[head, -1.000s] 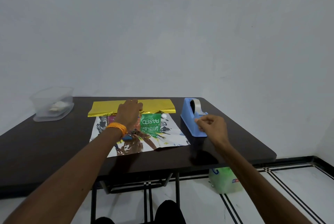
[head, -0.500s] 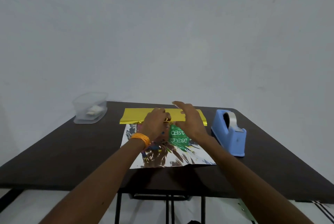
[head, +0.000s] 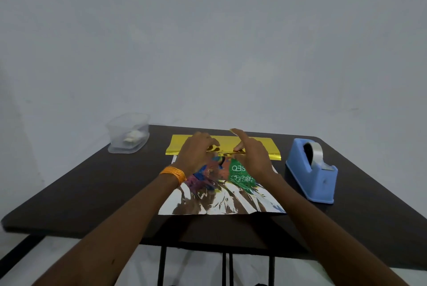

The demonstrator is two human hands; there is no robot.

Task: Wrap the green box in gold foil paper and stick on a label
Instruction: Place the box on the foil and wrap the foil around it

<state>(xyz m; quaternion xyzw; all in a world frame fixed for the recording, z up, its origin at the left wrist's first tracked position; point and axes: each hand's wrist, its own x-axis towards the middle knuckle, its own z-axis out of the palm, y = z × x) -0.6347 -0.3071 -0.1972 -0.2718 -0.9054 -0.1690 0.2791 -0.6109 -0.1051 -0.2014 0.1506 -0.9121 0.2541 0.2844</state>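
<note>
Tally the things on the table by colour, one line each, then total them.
Gold: 1, gold foil paper
Green: 1, green box
Blue: 1, tape dispenser
Clear: 1, plastic container
Total: 4

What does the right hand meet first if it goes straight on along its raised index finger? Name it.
Probably nothing on the table: the right hand points away over the gold foil paper toward the far table edge, then the wall. Depth is unclear.
</note>
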